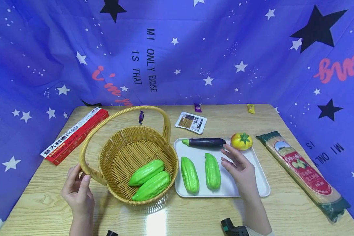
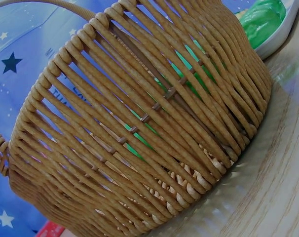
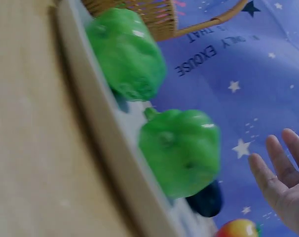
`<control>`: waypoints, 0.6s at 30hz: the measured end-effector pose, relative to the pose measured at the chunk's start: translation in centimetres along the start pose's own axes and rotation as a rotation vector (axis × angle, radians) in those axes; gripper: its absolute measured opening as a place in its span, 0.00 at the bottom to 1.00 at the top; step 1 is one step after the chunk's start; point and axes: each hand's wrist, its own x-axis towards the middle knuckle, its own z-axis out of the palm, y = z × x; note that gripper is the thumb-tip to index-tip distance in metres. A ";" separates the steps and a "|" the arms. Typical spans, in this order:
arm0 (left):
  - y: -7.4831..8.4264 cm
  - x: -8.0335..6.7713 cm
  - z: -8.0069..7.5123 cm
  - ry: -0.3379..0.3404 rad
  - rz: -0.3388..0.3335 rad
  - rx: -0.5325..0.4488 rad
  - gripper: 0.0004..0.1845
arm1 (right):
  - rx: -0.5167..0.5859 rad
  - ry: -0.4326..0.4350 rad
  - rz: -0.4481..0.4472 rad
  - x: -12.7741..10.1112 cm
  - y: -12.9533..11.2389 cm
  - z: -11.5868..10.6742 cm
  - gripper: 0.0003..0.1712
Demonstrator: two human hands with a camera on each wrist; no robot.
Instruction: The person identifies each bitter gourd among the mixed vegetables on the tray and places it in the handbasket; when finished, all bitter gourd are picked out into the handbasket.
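A wicker basket (image 1: 118, 154) with a tall hoop handle stands left of centre; two green ribbed gourds (image 1: 152, 186) lie inside. My left hand (image 1: 79, 193) holds the lower left end of the handle between thumb and fingers. In the left wrist view the basket's side (image 2: 139, 118) fills the picture and that hand is not seen. Right of the basket is a white tray (image 1: 228, 188) with two more green gourds (image 1: 213, 171), an eggplant (image 1: 206, 143) and a yellow-red tomato (image 1: 241, 141). My right hand (image 1: 240, 167) hovers over the tray's right part, fingers spread, holding nothing.
A red pasta box (image 1: 76, 136) lies at the left, a long spaghetti bag (image 1: 304, 173) at the right. Behind the tray are a flat packet (image 1: 191, 122) and small wrapped sweets, one purple (image 1: 197, 107), one yellow (image 1: 251, 108). A dark sweet (image 1: 141, 117) lies behind the basket.
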 end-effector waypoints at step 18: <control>0.1 0.0 0.1 0.009 -0.006 -0.011 0.19 | -0.531 -0.070 0.372 -0.7 1.4 -0.4 0.38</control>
